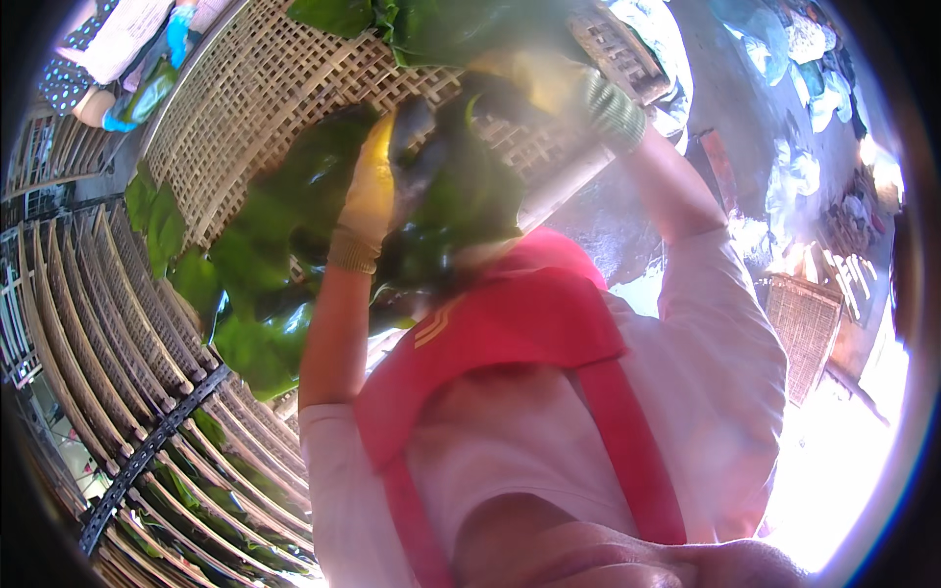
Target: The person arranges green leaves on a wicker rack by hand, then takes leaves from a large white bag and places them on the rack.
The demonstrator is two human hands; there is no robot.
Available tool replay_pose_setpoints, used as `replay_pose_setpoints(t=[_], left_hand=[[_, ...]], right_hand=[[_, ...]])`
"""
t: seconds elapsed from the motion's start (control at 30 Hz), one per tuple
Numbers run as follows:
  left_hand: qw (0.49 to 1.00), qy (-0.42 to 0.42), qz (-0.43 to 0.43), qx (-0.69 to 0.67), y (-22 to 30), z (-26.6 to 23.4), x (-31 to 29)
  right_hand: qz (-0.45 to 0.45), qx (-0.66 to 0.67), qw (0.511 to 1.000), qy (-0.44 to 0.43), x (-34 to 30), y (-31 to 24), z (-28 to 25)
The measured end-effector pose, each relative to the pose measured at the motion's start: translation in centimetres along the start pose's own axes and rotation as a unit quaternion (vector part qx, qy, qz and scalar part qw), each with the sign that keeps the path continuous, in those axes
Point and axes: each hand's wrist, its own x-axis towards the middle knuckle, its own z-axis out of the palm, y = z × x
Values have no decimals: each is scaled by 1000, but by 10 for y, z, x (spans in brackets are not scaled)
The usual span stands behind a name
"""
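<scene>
Both my hands wear yellow gloves with knitted cuffs. My left hand [376,176] is seen edge-on among glossy dark green leafy sheets [265,225], touching them. Its fingers are hidden against the dark green. My right hand [549,86] is farther forward and to the right, smeared by motion, next to a large green sheet [461,34] at the far edge. Whether its fingers grip that sheet cannot be made out. Under the sheets lies a woven bamboo tray [265,93], its open lattice showing at the far left.
At the left, several curved woven trays [108,323] stand stacked in a rack with a dark perforated metal bar [147,461]. Another person's blue-gloved hand [120,113] holds green material at the far left. A wicker basket [799,328] and pale plastic bags [809,69] are at the right.
</scene>
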Motion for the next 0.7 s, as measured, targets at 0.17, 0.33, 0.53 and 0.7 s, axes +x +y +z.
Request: replay_pose_setpoints(t=[0.17, 0.33, 0.53, 0.7], left_hand=[[963, 11, -109, -248, 5, 49, 9], [949, -82, -181, -246, -47, 65, 8], [733, -55, -309, -604, -20, 64, 7], [706, -48, -271, -653, -55, 63, -10]], right_hand=[[67, 127, 990, 8, -50, 51, 70], [51, -73, 996, -8, -87, 41, 67], [87, -85, 964, 238, -78, -26, 47], [-15, 4, 963, 270, -69, -26, 70]])
